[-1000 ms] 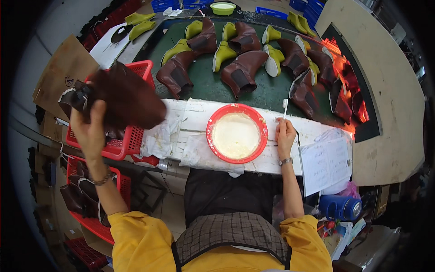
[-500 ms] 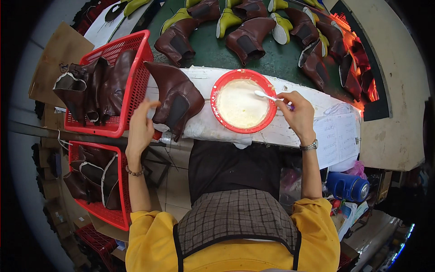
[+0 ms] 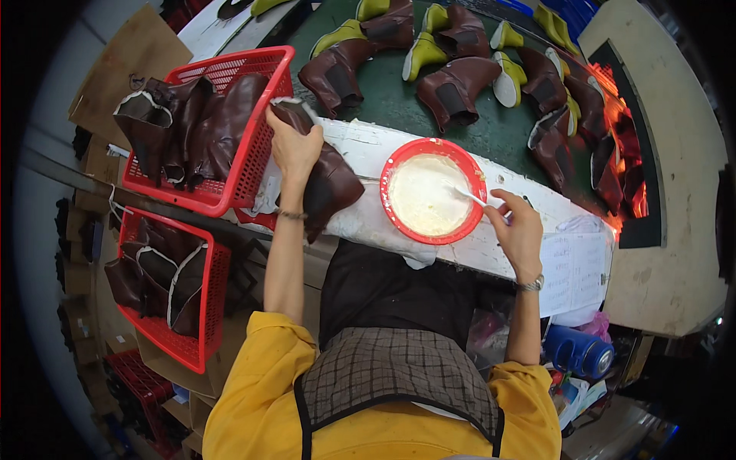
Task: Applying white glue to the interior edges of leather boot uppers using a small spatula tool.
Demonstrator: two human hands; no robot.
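Observation:
My left hand [image 3: 295, 153] is closed on the edge of a brown leather boot upper [image 3: 335, 184] with a dark side panel, lying on the white bench. A pale lining shows along that edge. My right hand [image 3: 518, 236] pinches a white toothbrush [image 3: 473, 197]. Its head dips into the cream-coloured paste [image 3: 422, 201] inside a red bowl [image 3: 389, 159], whose rim is spattered. The bowl stands on the bench, to the right of the upper.
Red baskets [image 3: 285, 77] of brown uppers stand at the left, one below the other. Beyond the bench, several uppers and lime-green shoe lasts [image 3: 424, 55] cover a green surface [image 3: 376, 100]. Glowing orange light [image 3: 613, 100] lies far right. Written sheets [image 3: 571, 268] and a blue flask [image 3: 580, 351] are near right.
My left hand has moved forward and taken hold of the boot upper, which has turned somewhat. The toothbrush head has lowered into the paste. The whole view has shifted.

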